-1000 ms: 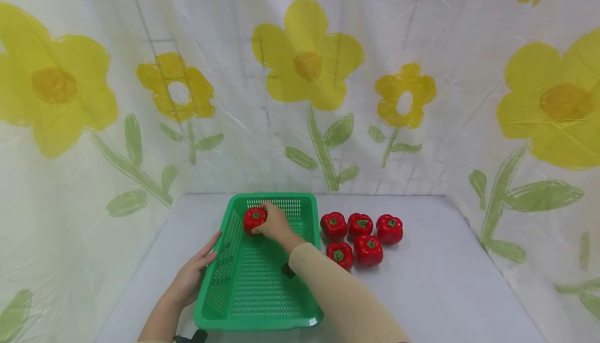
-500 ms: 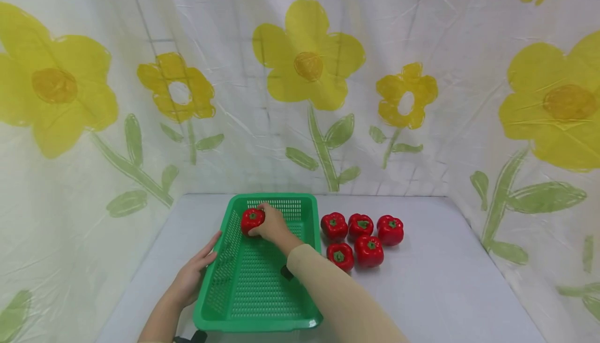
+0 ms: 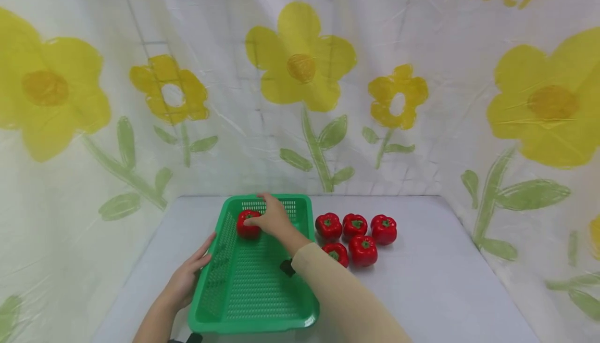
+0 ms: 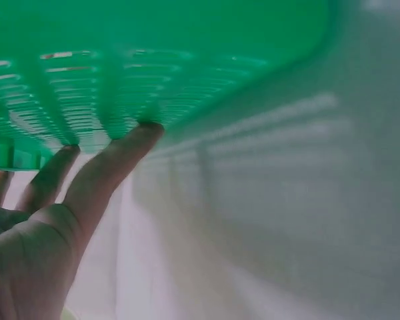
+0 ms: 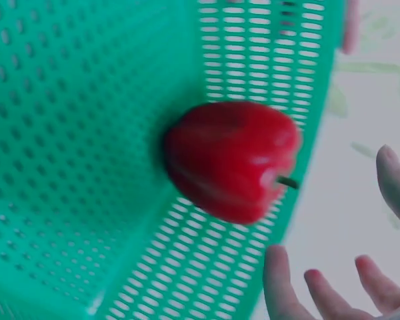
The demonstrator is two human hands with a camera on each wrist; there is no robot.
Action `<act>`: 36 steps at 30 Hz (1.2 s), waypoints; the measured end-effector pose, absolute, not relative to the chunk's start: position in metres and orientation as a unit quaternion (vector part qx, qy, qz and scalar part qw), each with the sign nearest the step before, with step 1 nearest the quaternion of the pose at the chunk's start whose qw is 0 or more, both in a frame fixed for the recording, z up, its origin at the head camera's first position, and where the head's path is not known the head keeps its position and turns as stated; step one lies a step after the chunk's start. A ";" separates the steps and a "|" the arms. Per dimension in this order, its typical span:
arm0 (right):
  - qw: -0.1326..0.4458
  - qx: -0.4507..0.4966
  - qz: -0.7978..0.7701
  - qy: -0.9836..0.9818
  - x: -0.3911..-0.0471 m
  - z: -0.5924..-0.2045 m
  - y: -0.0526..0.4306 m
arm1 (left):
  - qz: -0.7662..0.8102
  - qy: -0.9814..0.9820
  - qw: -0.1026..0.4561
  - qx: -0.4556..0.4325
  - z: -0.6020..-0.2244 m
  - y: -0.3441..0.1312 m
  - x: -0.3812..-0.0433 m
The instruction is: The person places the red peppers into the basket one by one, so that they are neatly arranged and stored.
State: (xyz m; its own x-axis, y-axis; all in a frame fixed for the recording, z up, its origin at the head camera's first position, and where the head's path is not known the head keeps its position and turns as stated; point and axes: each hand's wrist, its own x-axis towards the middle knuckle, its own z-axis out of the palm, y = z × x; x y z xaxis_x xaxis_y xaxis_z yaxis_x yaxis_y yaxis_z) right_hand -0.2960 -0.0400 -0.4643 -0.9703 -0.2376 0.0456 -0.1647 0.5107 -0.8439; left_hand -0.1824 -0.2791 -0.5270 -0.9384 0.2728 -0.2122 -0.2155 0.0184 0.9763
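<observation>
A red bell pepper (image 3: 248,227) with a green stem sits in the far left corner of a green plastic basket (image 3: 253,326). Above it is my right hand (image 3: 274,219), thumb and fingers spread apart. In the right wrist view a gap separates those fingers (image 5: 277,273) from the pepper (image 5: 230,160), which stands upright on the basket floor. My left hand (image 3: 183,280) lies along the basket's left outer side. Its fingertips touch the perforated wall in the left wrist view, where the hand (image 4: 47,240) has its fingers extended.
Several more red bell peppers (image 3: 362,251) stand grouped on the white table (image 3: 436,286), just right of the basket. A white curtain (image 3: 244,150) painted with yellow flowers hangs behind the table and along both sides.
My right hand has let go of the pepper and risen a little, its fingers spreading. The pepper stays in the basket's corner. My left hand keeps its place at the basket's side.
</observation>
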 end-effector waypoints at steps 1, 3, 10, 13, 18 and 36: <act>0.033 -0.121 -0.485 0.865 -0.295 -0.461 -0.039 | 0.702 0.691 0.174 0.017 -0.527 -0.280 -0.182; 0.025 -0.125 -0.493 0.861 -0.292 -0.453 -0.037 | 0.701 0.692 0.173 0.010 -0.525 -0.280 -0.181; 0.002 -0.135 -0.516 0.846 -0.282 -0.419 -0.018 | 0.696 0.694 0.184 0.021 -0.521 -0.280 -0.181; -0.011 -0.143 -0.515 0.845 -0.277 -0.407 -0.008 | 0.703 0.687 0.183 0.028 -0.521 -0.279 -0.181; -0.032 -0.159 -0.523 0.837 -0.268 -0.392 0.007 | 0.707 0.683 0.181 0.024 -0.522 -0.279 -0.181; -0.048 -0.158 -0.557 0.814 -0.236 -0.377 0.054 | 0.715 0.678 0.173 0.002 -0.524 -0.278 -0.183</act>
